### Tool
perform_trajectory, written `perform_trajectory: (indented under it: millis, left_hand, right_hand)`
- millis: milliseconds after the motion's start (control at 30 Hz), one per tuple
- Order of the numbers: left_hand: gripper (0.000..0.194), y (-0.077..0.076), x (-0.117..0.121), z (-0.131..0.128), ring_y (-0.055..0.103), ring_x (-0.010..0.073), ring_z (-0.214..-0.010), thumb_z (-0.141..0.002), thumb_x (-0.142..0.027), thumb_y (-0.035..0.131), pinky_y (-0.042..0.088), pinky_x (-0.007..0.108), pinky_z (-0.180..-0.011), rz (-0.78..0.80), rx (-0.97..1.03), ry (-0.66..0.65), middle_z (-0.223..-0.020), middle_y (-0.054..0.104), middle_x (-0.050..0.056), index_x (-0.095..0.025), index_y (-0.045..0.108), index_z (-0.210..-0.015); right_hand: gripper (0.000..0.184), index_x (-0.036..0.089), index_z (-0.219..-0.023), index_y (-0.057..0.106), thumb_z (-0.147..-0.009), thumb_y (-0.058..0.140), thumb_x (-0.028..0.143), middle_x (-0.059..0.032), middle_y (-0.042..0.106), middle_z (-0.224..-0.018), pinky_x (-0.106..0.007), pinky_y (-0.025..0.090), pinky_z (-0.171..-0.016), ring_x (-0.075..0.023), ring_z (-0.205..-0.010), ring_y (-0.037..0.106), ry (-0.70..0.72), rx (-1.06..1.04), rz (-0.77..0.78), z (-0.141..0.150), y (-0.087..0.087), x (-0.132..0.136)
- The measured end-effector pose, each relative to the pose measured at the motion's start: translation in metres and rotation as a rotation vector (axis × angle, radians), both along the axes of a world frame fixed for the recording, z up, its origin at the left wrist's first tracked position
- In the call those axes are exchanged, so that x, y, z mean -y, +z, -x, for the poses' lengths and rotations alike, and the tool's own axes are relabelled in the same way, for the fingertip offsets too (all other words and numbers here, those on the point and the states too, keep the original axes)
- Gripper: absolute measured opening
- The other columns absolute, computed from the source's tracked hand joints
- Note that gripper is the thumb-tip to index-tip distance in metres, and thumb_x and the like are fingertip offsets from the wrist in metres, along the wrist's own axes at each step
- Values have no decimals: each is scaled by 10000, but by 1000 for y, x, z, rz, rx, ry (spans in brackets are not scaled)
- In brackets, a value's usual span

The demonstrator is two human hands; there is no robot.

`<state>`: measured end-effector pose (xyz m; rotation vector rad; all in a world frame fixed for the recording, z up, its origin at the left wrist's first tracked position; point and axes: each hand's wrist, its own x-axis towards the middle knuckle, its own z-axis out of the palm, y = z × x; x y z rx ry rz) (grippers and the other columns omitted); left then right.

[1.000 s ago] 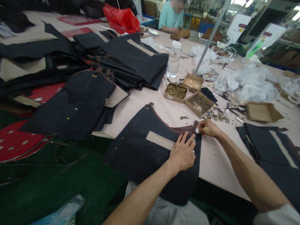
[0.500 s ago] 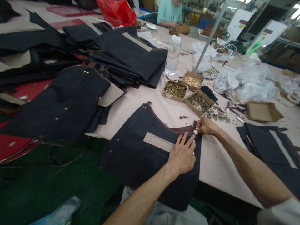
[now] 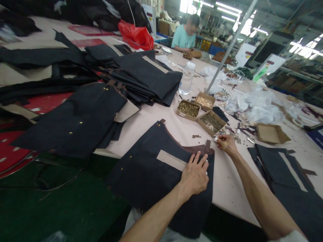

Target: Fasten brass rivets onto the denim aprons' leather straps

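A dark denim panel [image 3: 153,171] with a tan patch [image 3: 171,160] and brown trim [image 3: 199,149] lies on the table in front of me. My left hand [image 3: 195,174] rests flat on it, fingers stretched towards the brown trim. My right hand [image 3: 225,144] hovers just right of the panel's brown strap [image 3: 207,146], fingers pinched together on something too small to name. Loose metal rings and rivets [image 3: 234,136] lie just beyond that hand.
Three cardboard boxes of brass rivets [image 3: 188,109] stand behind the panel, with a clear bottle [image 3: 186,79] further back. Stacks of dark panels [image 3: 146,75] fill the left. More panels [image 3: 282,171] lie right. An empty cardboard box [image 3: 271,133] and plastic bags [image 3: 254,104] sit beyond. A person in teal [image 3: 185,35] works far off.
My right hand has moved off the panel's corner to the right, towards the loose metal parts. My left hand stays flat on the fabric. The view has tilted upward.
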<state>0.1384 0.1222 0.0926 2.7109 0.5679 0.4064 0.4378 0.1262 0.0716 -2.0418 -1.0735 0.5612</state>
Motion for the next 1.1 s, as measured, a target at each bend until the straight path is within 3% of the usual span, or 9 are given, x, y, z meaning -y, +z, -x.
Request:
perform_trajectory:
  millis: [200,333,700,1100]
  left_hand:
    - [519,1,0,1,240,341,-1562,-934,-382,512,219,503,-1276,7,-5,-3,-1650,398,72,-157,565,-1400]
    - [512,0,-1,0,237,339,-1563,-936,-360,506,209,503,-1280,3,5,9,-1654,390,70,-163,559,-1405]
    - [518,1,0,0,238,329,-1562,-931,-367,512,209,503,-1273,-15,-1,-5,-1651,393,89,-156,567,-1402]
    - [533,0,2,-1,232,338,-1560,-940,-383,501,209,512,-1266,-16,-28,-17,-1656,385,81,-153,552,-1419]
  right_hand:
    - [191,185,-683,695,-708,627,362,-52,680,-645,-280,404,-578,-197,-620,596,49,244,29,-6,2,-25]
    - [141,184,-631,679,-685,600,287,-37,666,-615,-277,363,-585,-186,-613,584,81,344,78,-8,0,-29]
    - [156,181,-704,721,-712,581,248,-39,711,-679,-261,425,-624,-194,-646,631,138,391,148,-12,3,-19]
    - [144,178,-699,701,-744,579,238,-51,693,-651,-264,387,-607,-207,-659,626,174,474,229,-14,7,-11]
